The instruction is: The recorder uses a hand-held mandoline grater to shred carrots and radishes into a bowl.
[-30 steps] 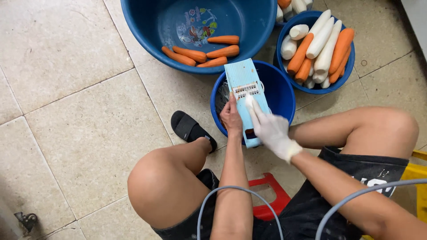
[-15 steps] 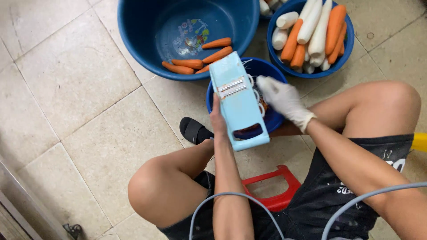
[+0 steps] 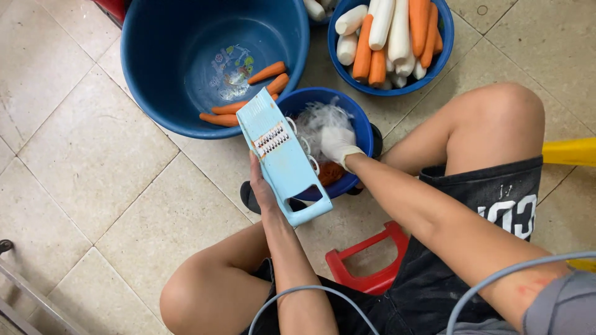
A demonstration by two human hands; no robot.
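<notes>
My left hand [image 3: 261, 186] grips a light blue flat grater [image 3: 282, 158] by its left edge and holds it tilted over the small blue bowl [image 3: 363, 127]. My right hand [image 3: 337, 144], in a white glove, reaches down into that bowl among white and orange shreds [image 3: 320, 118]. I cannot tell whether the gloved fingers hold anything. A large blue tub [image 3: 167, 68] beyond holds several whole carrots [image 3: 267, 72]. Another blue bowl [image 3: 442, 53] at the top right is full of carrots and white radishes [image 3: 382, 22].
I sit low on a red plastic stool [image 3: 363, 270] on a beige tiled floor [image 3: 93, 180], knees spread either side of the bowl. A black sandal [image 3: 248, 197] lies under the grater. A yellow object [image 3: 568, 152] juts in at the right edge. Grey cables cross the bottom.
The grater has been lifted and swung left off the small bowl. My gloved right hand left the grater's face and went down into the bowl's shreds. The camera view shifted right.
</notes>
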